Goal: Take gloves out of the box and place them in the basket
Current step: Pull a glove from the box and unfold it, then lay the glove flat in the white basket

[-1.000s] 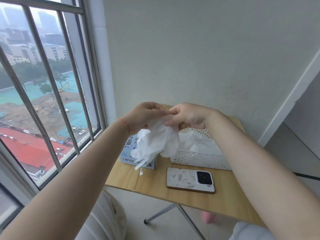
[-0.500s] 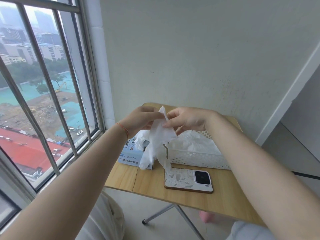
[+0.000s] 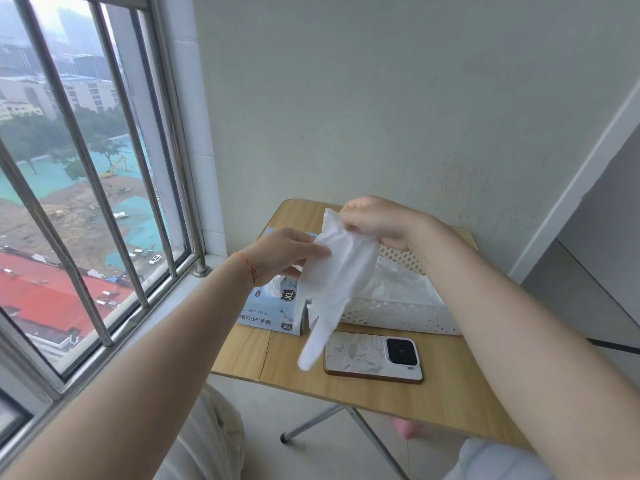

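Observation:
A white glove [image 3: 337,282] hangs stretched out above the table, fingers pointing down. My right hand [image 3: 375,221] pinches its cuff at the top. My left hand [image 3: 285,254] holds its left edge, thumb on the front. Below my left hand stands the light blue glove box [image 3: 273,311], marked XL, with another glove poking out of its top. To the right of the box sits the white perforated basket [image 3: 398,318], with white gloves lying inside it.
A phone [image 3: 374,356] in a patterned case lies on the wooden folding table [image 3: 415,396] in front of the basket. A barred window [image 3: 86,188] runs along the left. The wall stands right behind the table.
The crumpled glove has been pulled out to its full length. My right hand has risen with the cuff while my left hand has dropped lower along the glove's side.

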`<state>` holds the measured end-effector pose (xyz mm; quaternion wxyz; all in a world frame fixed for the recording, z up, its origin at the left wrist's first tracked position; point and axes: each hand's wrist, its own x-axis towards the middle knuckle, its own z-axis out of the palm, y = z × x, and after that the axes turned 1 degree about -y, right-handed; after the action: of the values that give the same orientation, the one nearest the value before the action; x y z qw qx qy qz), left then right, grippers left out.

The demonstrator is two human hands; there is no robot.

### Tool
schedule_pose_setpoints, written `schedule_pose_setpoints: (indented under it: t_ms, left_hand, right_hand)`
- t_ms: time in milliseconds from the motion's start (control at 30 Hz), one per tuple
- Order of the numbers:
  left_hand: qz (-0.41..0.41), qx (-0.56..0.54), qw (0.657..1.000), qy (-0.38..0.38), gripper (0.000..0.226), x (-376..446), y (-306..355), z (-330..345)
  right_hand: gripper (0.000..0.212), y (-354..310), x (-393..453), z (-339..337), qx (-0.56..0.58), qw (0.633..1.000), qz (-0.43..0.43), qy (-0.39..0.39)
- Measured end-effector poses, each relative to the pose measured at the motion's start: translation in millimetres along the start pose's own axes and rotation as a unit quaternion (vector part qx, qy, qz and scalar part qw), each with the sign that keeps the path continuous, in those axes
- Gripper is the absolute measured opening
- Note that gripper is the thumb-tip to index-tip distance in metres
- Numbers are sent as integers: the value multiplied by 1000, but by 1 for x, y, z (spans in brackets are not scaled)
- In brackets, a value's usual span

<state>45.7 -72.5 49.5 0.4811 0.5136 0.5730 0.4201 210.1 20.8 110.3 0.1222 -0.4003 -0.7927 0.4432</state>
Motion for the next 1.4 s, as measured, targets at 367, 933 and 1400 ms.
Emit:
schedule_pose_setpoints:
  t_ms: [367, 933, 1400]
  left_hand:
    - [-41, 48, 998, -3, 36, -1, -11, -14]
    - [16, 380, 921, 86, 25, 117, 13, 59]
    - [91, 547, 832, -32, 61, 109, -14, 113]
  right_hand:
    - [20, 8, 15, -11, 76, 992, 13, 99]
    - [32, 142, -9, -55, -96, 954, 169, 230]
    - [53, 170, -12, -55, -487, 832, 132, 228]
